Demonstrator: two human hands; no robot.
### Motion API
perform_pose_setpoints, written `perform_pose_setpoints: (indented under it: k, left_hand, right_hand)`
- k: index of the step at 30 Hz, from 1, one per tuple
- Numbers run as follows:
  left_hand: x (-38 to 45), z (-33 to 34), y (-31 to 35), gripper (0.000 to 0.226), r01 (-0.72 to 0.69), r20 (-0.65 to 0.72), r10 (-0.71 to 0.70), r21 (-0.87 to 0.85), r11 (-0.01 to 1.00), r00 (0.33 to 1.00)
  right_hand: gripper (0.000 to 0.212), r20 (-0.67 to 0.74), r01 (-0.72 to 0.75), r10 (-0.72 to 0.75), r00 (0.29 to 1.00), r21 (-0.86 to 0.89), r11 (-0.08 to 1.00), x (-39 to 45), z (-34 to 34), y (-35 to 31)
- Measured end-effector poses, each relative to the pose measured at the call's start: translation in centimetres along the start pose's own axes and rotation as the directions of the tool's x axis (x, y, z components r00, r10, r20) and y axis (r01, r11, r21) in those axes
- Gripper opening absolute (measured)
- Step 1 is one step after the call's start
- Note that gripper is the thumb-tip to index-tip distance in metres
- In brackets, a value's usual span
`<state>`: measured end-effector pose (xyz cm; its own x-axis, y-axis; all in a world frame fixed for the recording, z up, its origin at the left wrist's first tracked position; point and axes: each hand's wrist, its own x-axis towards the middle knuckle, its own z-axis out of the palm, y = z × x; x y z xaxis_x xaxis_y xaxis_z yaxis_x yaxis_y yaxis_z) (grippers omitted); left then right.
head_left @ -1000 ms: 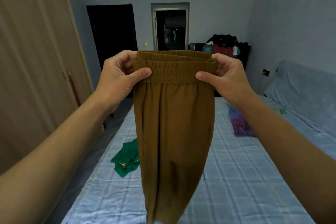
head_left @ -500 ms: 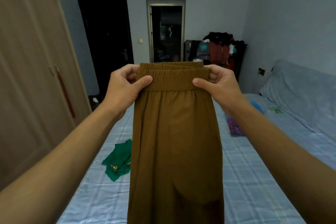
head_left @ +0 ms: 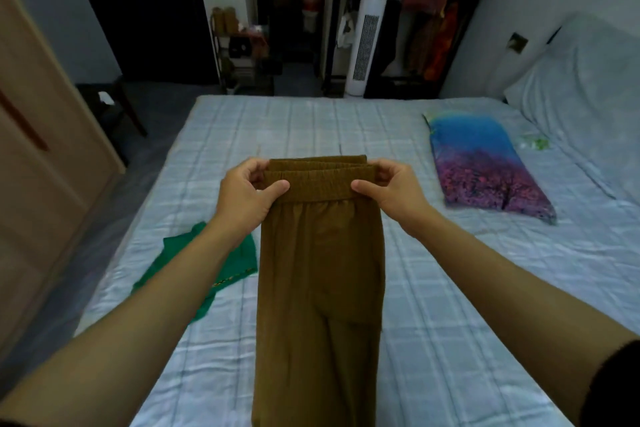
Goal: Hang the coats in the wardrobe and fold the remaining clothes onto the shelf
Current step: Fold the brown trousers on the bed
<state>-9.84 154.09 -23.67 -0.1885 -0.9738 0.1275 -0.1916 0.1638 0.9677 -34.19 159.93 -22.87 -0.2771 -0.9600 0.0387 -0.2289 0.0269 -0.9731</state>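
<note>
Brown trousers (head_left: 320, 288) with an elastic waistband hang in front of me over the bed (head_left: 450, 322). My left hand (head_left: 247, 196) pinches the left end of the waistband and my right hand (head_left: 393, 192) pinches the right end, thumbs on the near side. The legs lie together and run down out of the bottom of the view. A green garment (head_left: 239, 263) lies crumpled on the bed's left side, partly hidden by my left forearm. A blue-and-purple folded cloth (head_left: 481, 166) lies on the bed at the right.
The wardrobe door (head_left: 41, 156) stands along the left, with a narrow floor strip between it and the bed. Beyond the bed's far edge are a white tower fan (head_left: 365, 45), a rack of hanging clothes (head_left: 433, 10) and a small shelf unit (head_left: 242, 52). A pillow (head_left: 581, 87) lies at the right.
The view has tilted down toward the bed, and my hands have lowered the trousers with it; both hands keep the same pinch on the waistband.
</note>
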Motion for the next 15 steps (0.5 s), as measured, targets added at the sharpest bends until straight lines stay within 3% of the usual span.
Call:
perform_pose_setpoints:
  k: [15]
  left_hand:
    - [15.4, 5.5, -20.2, 0.027, 0.312, 0.025, -0.315, 0.077, 0.947, 0.949]
  right_hand:
    - [0.023, 0.012, -0.287, 0.289, 0.957, -0.080, 0.954, 16.9, 6.1, 18.6]
